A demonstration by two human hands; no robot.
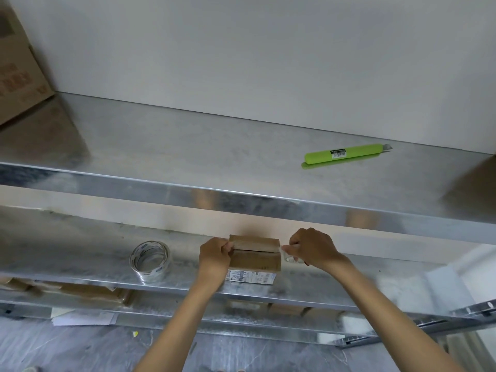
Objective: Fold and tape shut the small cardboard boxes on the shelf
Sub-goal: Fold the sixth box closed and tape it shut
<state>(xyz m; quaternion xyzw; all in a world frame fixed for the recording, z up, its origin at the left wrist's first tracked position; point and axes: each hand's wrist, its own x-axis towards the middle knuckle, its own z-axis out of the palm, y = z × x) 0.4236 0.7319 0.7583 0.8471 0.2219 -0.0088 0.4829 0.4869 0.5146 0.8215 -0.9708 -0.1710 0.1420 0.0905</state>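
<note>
1. The left hand [214, 257] has its fingers [228, 247] curled round the left end of the small cardboard box [255, 253], with the thumb at the seam on top.
2. The right hand [312, 247] is at the box's right end, and its fingers [289, 248] pinch a strip of clear tape [291, 258] that hangs just beside that end.
3. The box stands on the middle shelf [80, 253], near its front edge and about midway along it.
4. Its two top flaps are folded down and meet at a dark seam running left to right, so nothing inside it can be seen.
5. A white printed label [251, 277] covers its front face.
6. A roll of clear tape [150, 260] stands on its edge on the same shelf, near the front edge, left of the box and apart from it.
7. On the upper shelf [214, 157] a green utility knife [346, 154] lies toward the back right, its blade end pointing right.
8. A large closed carton [18, 71] sits at that shelf's back left corner.
9. On the lower shelf [188, 316] more brown cardboard boxes [88, 291] lie along the left part; what they hold cannot be told.
10. White sheets of paper [80, 318] lie on the floor under the shelves.
</note>
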